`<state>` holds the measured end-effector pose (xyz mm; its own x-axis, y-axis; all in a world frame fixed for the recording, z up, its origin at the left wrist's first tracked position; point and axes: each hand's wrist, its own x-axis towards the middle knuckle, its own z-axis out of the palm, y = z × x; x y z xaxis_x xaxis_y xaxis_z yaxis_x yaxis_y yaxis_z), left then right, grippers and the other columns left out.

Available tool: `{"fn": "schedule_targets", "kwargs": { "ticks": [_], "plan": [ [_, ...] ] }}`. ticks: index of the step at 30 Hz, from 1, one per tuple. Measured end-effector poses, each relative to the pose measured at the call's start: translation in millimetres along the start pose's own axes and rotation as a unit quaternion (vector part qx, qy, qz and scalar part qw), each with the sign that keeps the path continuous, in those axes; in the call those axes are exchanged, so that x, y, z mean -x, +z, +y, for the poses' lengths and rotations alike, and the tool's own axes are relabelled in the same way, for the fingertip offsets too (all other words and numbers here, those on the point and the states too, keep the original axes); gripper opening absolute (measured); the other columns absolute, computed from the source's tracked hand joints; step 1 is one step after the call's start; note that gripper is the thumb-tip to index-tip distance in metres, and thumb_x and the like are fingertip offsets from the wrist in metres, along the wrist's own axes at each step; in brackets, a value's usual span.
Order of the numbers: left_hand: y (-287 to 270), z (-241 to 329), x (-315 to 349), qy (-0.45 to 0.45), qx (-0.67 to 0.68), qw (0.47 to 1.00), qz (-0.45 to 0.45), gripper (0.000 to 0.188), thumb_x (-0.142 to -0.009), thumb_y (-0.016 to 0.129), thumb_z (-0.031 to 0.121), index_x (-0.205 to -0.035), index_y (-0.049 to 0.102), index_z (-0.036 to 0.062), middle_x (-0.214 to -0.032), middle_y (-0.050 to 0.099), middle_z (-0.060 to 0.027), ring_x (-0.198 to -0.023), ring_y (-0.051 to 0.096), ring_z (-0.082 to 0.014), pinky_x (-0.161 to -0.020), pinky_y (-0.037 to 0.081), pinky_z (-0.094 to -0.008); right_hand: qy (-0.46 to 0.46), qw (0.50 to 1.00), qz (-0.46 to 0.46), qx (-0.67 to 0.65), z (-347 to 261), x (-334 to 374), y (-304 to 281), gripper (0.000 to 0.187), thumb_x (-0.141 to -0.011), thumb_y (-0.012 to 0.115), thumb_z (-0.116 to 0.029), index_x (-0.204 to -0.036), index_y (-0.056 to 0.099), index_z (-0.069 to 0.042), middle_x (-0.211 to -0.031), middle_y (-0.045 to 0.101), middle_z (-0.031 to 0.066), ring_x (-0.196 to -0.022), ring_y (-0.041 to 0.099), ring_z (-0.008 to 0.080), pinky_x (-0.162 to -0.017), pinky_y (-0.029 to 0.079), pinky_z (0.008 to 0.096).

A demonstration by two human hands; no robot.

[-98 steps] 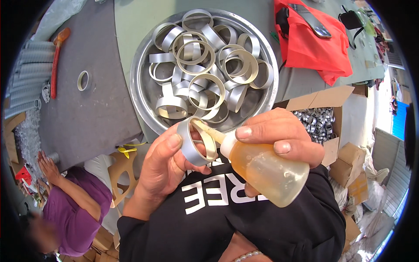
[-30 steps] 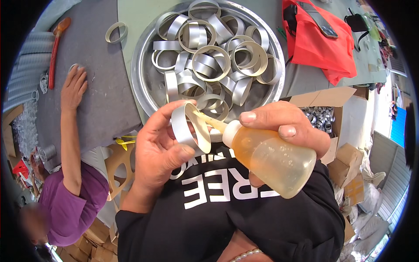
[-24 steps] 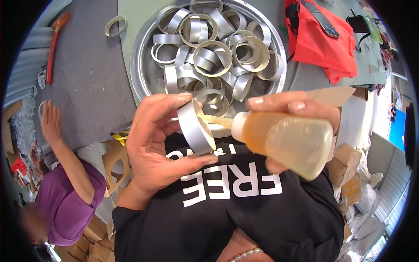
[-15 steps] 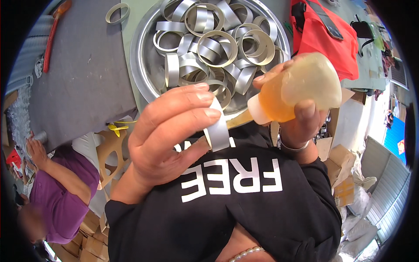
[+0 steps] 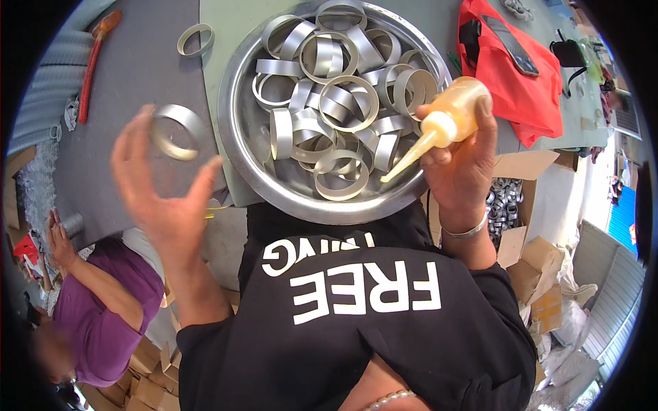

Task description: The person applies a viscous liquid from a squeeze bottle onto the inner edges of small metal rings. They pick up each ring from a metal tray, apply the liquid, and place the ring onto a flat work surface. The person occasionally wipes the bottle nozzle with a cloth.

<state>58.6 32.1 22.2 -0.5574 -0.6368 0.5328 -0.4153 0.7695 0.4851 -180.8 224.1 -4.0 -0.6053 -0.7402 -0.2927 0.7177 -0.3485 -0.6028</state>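
My left hand is over the dark tabletop at the left, fingers and thumb spread wide. A silvery ring is just beyond the gap between them; whether it lies on the table or is falling I cannot tell. My right hand is closed round a soft squeeze bottle of amber liquid. Its white collar and long tapered nozzle slant down and left over the basin. Many similar rings, silver outside and pale inside, are piled in the round metal basin before me.
Another ring lies at the back left, near a red-handled tool. A red bag with a phone on it is at the back right. Cardboard boxes stand at the right. A person in a purple shirt is at the left.
My left hand has moved left from above my lap to the dark table and opened off the ring. My right hand has turned the bottle nozzle-down over the basin.
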Motion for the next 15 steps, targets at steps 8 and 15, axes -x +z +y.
{"fn": "schedule_targets", "kwargs": {
  "ticks": [8, 15],
  "plan": [
    [31, 12, -9, 0.021, 0.070, 0.961, -0.268, 0.064, -0.060, 0.079, 0.006, -0.121, 0.059, 0.0047, -0.120, 0.058, -0.0150, -0.111, 0.055, -0.0351, -0.097, 0.043, -0.0419, -0.049, 0.997, -0.021, 0.056, -3, 4, 11, 0.051, -0.096, 0.050, -0.051, -0.111, 0.057, -0.003, -0.093, 0.069, 0.0230, -0.052, 0.062, 0.0159, -0.048, 0.052, 0.0269],
    [43, 1, -4, 0.028, 0.087, 0.960, -0.264, 0.059, -0.063, 0.074, 0.000, -0.120, 0.058, 0.0023, -0.121, 0.058, -0.0151, -0.112, 0.058, -0.0341, -0.097, 0.046, -0.0419, -0.086, 0.995, -0.050, 0.024, 2, 12, 8, 0.062, -0.095, 0.050, -0.052, -0.123, 0.045, 0.002, -0.103, 0.063, 0.0254, -0.066, 0.066, 0.0200, -0.051, 0.056, 0.0259]
  ]
}}
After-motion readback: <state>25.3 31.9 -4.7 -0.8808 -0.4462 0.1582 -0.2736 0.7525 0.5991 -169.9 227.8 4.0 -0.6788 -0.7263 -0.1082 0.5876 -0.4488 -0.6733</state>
